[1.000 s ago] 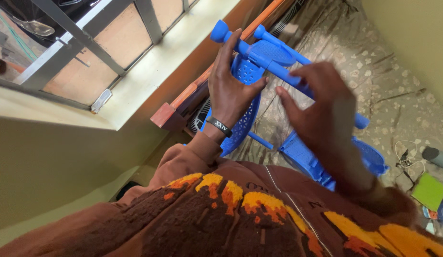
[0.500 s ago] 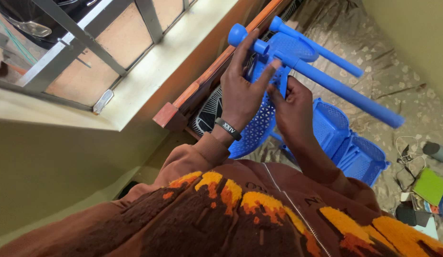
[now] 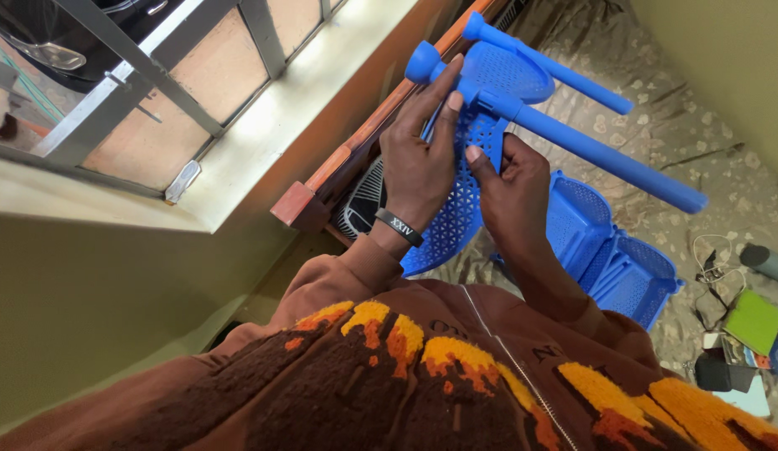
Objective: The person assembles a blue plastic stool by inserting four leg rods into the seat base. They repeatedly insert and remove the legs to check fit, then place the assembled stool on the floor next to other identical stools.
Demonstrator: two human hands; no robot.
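Patterned floor covering (image 3: 656, 125) spreads below a green wall, with a barred window (image 3: 155, 92) and its pale sill at upper left and a wooden frame (image 3: 339, 175) running beside the work. Both hands hold a blue plastic rack assembly (image 3: 481, 142) up in front of the person's chest: a perforated mesh panel with round posts projecting from it. The left hand (image 3: 418, 159), with a dark wristband (image 3: 399, 227), lies flat against the panel, fingers extended and slightly spread toward a post cap (image 3: 422, 60). The right hand (image 3: 510, 188) is curled around the panel edge, thumb pressed at the joint where the long post (image 3: 598, 154) meets the mesh. Stacked blue baskets (image 3: 610, 250) rest on the floor just beyond the right wrist; a green notebook (image 3: 752, 321) and cables lie at far right. Probable faults: the long post projects unsupported and could lever out of its socket; the left hand's flat contact offers little restraint, so the panel could slip; thumb pressure at the joint risks pinching.
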